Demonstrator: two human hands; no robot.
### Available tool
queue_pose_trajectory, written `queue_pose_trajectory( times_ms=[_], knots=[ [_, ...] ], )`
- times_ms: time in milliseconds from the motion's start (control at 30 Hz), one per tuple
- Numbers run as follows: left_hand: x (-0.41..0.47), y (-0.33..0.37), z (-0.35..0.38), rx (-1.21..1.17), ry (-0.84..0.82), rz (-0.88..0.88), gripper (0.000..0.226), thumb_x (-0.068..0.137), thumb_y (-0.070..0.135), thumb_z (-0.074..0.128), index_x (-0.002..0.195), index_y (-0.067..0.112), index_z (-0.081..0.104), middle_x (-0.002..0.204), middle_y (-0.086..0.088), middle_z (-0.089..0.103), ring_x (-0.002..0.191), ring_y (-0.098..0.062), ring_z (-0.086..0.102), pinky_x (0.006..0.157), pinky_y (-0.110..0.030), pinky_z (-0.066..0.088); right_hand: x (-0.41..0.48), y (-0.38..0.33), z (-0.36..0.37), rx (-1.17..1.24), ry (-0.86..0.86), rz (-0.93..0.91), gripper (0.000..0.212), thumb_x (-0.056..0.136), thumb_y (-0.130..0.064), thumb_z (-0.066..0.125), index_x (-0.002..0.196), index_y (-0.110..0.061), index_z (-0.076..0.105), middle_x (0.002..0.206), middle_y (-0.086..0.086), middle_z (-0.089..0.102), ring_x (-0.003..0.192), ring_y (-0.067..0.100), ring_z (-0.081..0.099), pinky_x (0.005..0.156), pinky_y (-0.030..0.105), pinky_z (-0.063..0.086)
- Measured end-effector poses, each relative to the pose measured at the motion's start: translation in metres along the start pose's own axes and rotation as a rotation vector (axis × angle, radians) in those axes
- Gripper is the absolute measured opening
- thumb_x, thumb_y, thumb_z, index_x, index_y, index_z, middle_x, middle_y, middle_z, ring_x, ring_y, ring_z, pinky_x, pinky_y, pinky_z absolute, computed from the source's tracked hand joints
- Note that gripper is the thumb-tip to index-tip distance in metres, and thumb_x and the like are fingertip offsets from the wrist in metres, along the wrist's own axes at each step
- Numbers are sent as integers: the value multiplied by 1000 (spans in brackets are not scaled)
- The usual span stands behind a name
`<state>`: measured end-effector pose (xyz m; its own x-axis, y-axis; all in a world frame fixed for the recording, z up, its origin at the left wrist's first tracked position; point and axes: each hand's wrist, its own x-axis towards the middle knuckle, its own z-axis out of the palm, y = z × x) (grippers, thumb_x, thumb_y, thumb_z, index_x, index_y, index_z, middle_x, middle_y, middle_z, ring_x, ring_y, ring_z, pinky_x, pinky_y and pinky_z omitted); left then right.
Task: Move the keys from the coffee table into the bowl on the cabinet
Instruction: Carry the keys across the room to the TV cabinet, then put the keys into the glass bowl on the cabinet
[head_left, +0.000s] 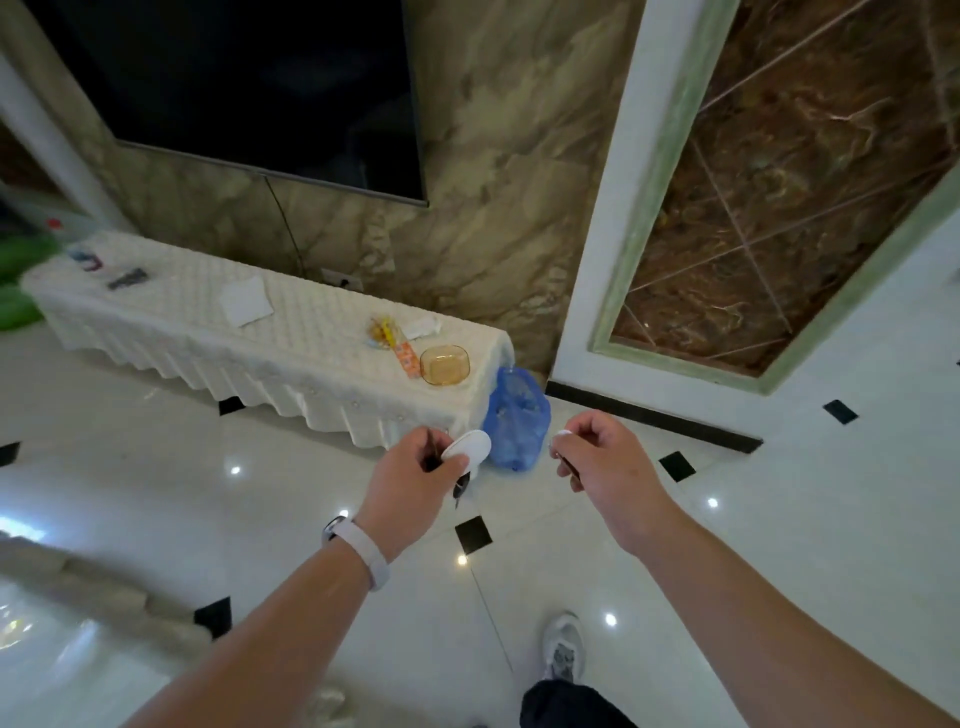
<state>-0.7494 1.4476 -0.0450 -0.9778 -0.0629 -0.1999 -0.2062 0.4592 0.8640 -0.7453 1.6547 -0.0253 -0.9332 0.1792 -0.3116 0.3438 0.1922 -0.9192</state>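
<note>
My left hand (415, 467) is shut on a set of keys with a white oval fob (467, 446); dark key blades hang below the fingers. My right hand (602, 457) is closed on a second small set of keys, of which only a white tip (563, 434) and a dark bit show. Both hands are raised over the floor, short of the cabinet. An amber glass bowl (445, 365) stands near the right end of the low cabinet (182, 322), which is draped in a white quilted cloth. The bowl looks empty.
Snack packets (392, 338) and a white paper (245, 301) lie on the cabinet. A blue plastic bag (517, 418) sits on the floor at the cabinet's right end. A dark TV (249, 83) hangs above. My shoe (563, 644) is on the glossy tiled floor.
</note>
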Motion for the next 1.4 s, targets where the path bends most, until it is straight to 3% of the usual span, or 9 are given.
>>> queue_pose_trajectory(
  times_ms=[100,400,600,767,900,1000,1100,1267,1400],
  knots=[
    [34,5,4,12,31,-20,7,84,21,68,83,19,62,63,9,67,52,-1,54,54,-20,41,42,-4,3,-14,-31,11,7,82,-15,63,77,-15,58,77,13,65,65,18,57,60,34,46],
    [150,52,30,54,117,-78,8,85,23,69,83,20,62,79,0,71,73,-19,64,63,-25,46,184,-42,-18,-30,-121,64,7,88,-17,62,82,-12,60,74,8,64,64,18,56,60,30,46],
    [210,73,61,50,155,-110,9,86,22,69,86,16,62,81,-5,69,66,-11,57,56,-14,40,274,-60,-30,-131,-187,25,5,91,-21,60,87,-19,61,87,9,67,78,22,63,75,34,54],
    [248,85,50,17,211,-119,11,87,23,68,87,14,61,77,-1,64,67,-11,55,55,-13,38,316,-86,-24,-128,-234,4,5,92,-18,60,93,-13,62,82,5,63,68,13,58,57,22,45],
    [280,87,30,-14,290,-119,10,87,21,69,86,15,61,74,3,66,62,-4,55,52,-9,38,352,-102,-7,-143,-270,-27,5,88,-16,63,86,-13,61,80,9,66,66,18,59,62,31,48],
    [300,76,21,-48,275,-149,11,86,21,70,83,20,59,76,2,70,65,-5,61,54,-9,39,373,-104,14,-159,-289,-12,5,86,-16,63,84,-13,60,79,9,65,64,17,59,62,35,49],
    [326,59,13,-37,257,-190,11,86,21,70,84,18,59,75,3,64,66,-11,58,57,-19,38,389,-100,38,-184,-279,14,6,85,-16,64,83,-12,60,76,8,64,63,15,59,62,36,51],
    [380,30,-8,-46,190,-198,13,86,20,69,87,11,61,77,-4,67,64,-11,55,53,-11,40,422,-101,81,-244,-233,73,9,86,-19,64,87,-10,61,80,9,66,63,13,60,63,33,50],
    [427,8,-27,-62,111,-209,14,86,21,69,86,11,60,82,-9,71,67,-14,58,57,-19,41,454,-114,119,-333,-201,93,7,84,-21,64,84,-15,61,75,6,67,63,15,60,66,36,50]
  ],
)
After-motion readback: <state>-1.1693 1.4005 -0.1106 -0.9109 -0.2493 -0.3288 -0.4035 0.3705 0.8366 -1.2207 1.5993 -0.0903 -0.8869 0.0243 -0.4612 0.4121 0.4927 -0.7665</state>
